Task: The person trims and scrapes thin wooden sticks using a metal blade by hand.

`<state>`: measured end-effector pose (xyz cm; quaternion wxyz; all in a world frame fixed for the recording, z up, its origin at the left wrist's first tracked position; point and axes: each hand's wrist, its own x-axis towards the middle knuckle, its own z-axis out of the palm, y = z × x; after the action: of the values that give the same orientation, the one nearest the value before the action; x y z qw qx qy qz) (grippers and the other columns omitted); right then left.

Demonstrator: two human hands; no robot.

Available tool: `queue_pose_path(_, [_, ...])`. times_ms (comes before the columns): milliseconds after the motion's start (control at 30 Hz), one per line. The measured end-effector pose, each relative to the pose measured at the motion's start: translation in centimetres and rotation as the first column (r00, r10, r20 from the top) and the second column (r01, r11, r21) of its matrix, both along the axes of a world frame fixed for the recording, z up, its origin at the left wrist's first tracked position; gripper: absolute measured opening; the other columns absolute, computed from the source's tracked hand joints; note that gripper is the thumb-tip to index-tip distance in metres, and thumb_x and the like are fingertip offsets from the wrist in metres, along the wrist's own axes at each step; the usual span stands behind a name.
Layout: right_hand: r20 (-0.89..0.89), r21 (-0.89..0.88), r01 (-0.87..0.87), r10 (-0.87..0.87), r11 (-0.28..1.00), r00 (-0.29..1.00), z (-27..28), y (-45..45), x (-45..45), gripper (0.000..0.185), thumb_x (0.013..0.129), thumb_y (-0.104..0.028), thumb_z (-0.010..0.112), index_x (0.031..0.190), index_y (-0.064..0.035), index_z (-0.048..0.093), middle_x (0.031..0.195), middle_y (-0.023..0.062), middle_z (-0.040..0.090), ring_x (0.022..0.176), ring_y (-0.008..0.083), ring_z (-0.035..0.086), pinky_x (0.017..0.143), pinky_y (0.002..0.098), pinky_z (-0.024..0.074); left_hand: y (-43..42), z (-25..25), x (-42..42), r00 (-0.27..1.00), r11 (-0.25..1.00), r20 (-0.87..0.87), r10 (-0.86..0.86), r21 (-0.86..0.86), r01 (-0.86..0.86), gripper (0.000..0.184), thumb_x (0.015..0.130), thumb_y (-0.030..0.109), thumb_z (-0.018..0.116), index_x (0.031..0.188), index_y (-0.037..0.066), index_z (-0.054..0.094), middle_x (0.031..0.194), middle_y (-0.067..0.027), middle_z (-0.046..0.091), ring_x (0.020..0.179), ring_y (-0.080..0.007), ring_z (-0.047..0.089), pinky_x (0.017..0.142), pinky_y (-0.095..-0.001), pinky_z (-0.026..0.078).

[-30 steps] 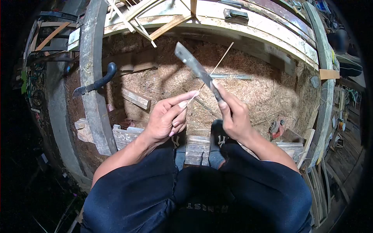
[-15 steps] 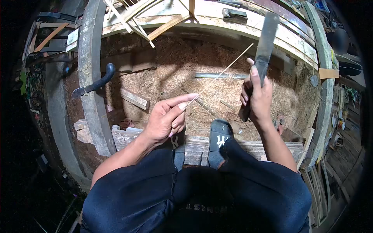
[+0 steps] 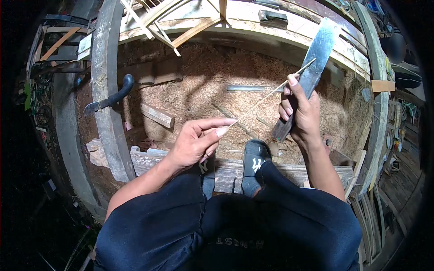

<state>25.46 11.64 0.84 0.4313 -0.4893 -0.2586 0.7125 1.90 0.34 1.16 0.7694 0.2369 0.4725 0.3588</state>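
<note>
Between thumb and forefinger, my left hand (image 3: 195,141) pinches the lower end of a thin wooden stick (image 3: 258,103). The stick slants up and right to the blade held opposite. My right hand (image 3: 302,105) is wrapped around the dark handle of a broad, flat-ended knife (image 3: 322,47), its blade pointing up and catching the light. The stick's upper end lies across the blade near the right thumb; whether the thumb presses on it I cannot tell.
A second knife with a black curved handle (image 3: 121,92) rests on the left beam (image 3: 106,54). Wood shavings cover the ground (image 3: 199,97), with a wooden block (image 3: 157,114) on it. A pale plank (image 3: 244,27) crosses the back, carrying a dark block-like tool (image 3: 273,18).
The knife has turned so its blade face shines and leans further right. The stick's upper end, earlier apart from the blade, now meets it. My left hand has shifted slightly right and down.
</note>
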Motion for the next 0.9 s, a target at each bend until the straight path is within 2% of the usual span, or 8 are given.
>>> queue_pose_path(133, [-0.024,0.000,0.038,-0.038,0.999,0.999,-0.1,0.3,0.4,0.021,0.094,-0.020,0.066,0.102,-0.0053,0.053,0.079,0.0033,0.055,0.046,0.0065,0.044,0.039,0.0224,0.0368,-0.1,-0.5,-0.1,0.989,0.988,-0.016,-0.145,0.041,0.146,0.033,0.102,0.012,0.051,0.132,-0.001,0.057,0.057,0.0002,0.051,0.043,-0.0041,0.042,0.043,-0.0198,0.035])
queue_pose_path(233, [-0.004,0.039,0.036,-0.036,0.999,0.999,-0.7,0.4,0.7,0.025,0.096,-0.024,0.064,0.105,-0.0034,0.053,0.080,0.0037,0.055,0.048,0.0072,0.045,0.040,0.0223,0.0374,-0.1,-0.6,-0.2,0.983,0.987,0.090,-0.161,0.032,0.159,0.035,0.102,0.010,0.047,0.135,-0.002,0.054,0.073,-0.0064,0.061,0.048,-0.0060,0.051,0.050,-0.0205,0.042])
queue_pose_path(333, [-0.017,-0.006,0.107,-0.107,0.994,0.994,-1.1,0.1,0.6,0.042,0.102,-0.039,0.050,0.117,0.0007,0.051,0.080,0.0044,0.055,0.050,0.0079,0.046,0.041,0.0219,0.0379,-0.1,-0.9,-0.2,0.992,0.997,0.103,-0.068,0.030,0.066,0.037,0.102,0.010,0.046,0.137,-0.002,0.052,0.081,-0.0081,0.064,0.051,-0.0075,0.055,0.054,-0.0208,0.046])
queue_pose_path(400, [-0.116,-0.016,0.130,-0.131,0.991,0.985,-1.5,-1.1,0.5,0.064,0.103,-0.053,0.031,0.128,0.0046,0.045,0.080,0.0050,0.054,0.051,0.0086,0.045,0.042,0.0224,0.0386,0.0,-1.0,-0.4,0.992,0.997,0.104,-0.074,0.042,0.070,0.038,0.102,0.009,0.044,0.138,-0.003,0.050,0.086,-0.0092,0.065,0.054,-0.0086,0.058,0.056,-0.0213,0.048])
queue_pose_path(433, [-0.111,-0.022,0.070,-0.072,0.997,0.991,-2.0,-1.6,0.6,0.068,0.104,-0.053,0.021,0.133,0.0052,0.041,0.079,0.0055,0.053,0.051,0.0086,0.044,0.042,0.0236,0.0390,0.0,-0.7,-0.3,0.994,0.999,0.105,-0.036,0.010,0.035,0.039,0.102,0.010,0.045,0.139,-0.003,0.049,0.086,-0.0094,0.065,0.054,-0.0087,0.059,0.057,-0.0213,0.048])
queue_pose_path(567, [-0.019,0.016,-0.055,0.055,0.998,0.998,-2.6,-5.3,-0.6,0.059,0.106,-0.042,0.019,0.137,0.0048,0.039,0.078,0.0052,0.053,0.052,0.0079,0.044,0.042,0.0234,0.0387,0.2,-0.5,0.1,0.994,0.997,0.088,0.057,-0.063,-0.052,0.037,0.102,0.013,0.048,0.135,-0.003,0.052,0.085,-0.0099,0.065,0.055,-0.0091,0.060,0.056,-0.0212,0.048])
queue_pose_path(733, [0.161,0.119,-0.321,0.300,0.940,0.940,-3.1,-7.1,-0.5,0.048,0.107,-0.033,0.034,0.136,0.0037,0.046,0.079,0.0041,0.057,0.058,0.0056,0.046,0.049,0.0220,0.0401,0.1,-1.8,-0.1,0.998,0.994,0.014,0.067,-0.089,-0.065,0.027,0.102,0.018,0.051,0.116,-0.003,0.060,0.081,-0.0093,0.065,0.055,-0.0104,0.061,0.052,-0.0218,0.048])
queue_pose_path(900, [0.522,0.286,-0.609,0.413,0.740,0.747,-2.1,-6.9,-1.3,0.042,0.101,-0.026,0.054,0.130,0.0039,0.053,0.080,0.0121,0.063,0.070,0.0155,0.061,0.063,0.0313,0.0503,0.3,-1.3,-0.1,0.998,0.995,-0.032,0.052,-0.089,-0.055,0.023,0.103,0.019,0.050,0.108,-0.002,0.060,0.072,-0.0087,0.064,0.049,-0.0124,0.058,0.049,-0.0225,0.045])
